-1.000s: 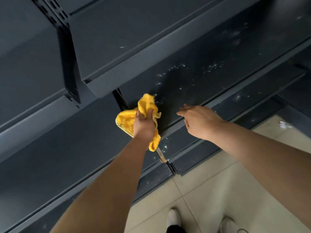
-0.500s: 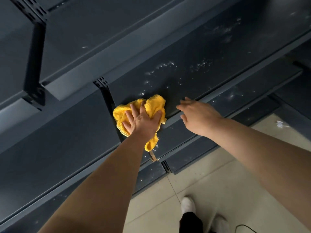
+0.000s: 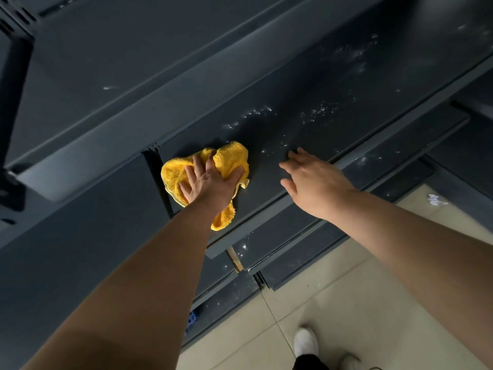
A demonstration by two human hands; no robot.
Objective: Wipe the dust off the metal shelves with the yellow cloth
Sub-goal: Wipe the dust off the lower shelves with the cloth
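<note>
A crumpled yellow cloth point(image 3: 229, 157) lies on the left end of a dark metal shelf point(image 3: 314, 129). My left hand point(image 3: 206, 182) presses flat on the cloth with fingers spread, and one corner of the cloth hangs over the shelf's front edge. White dust specks point(image 3: 317, 112) dot the shelf to the right of the cloth and farther back. My right hand point(image 3: 312, 180) rests open at the shelf's front edge, empty, a short way right of the cloth.
Another dark shelf point(image 3: 120, 84) juts out above at the left, with a slotted upright point(image 3: 153, 153) beside the cloth. Lower dusty shelves point(image 3: 280, 233) step out below. Beige floor tiles point(image 3: 360, 303), my white shoes point(image 3: 306, 343) and a white scrap point(image 3: 434, 200) lie underneath.
My left hand went from gripping the bunched cloth at the shelf edge to pressing it flat with spread fingers, farther onto the shelf. My right hand slid slightly forward and opened its fingers.
</note>
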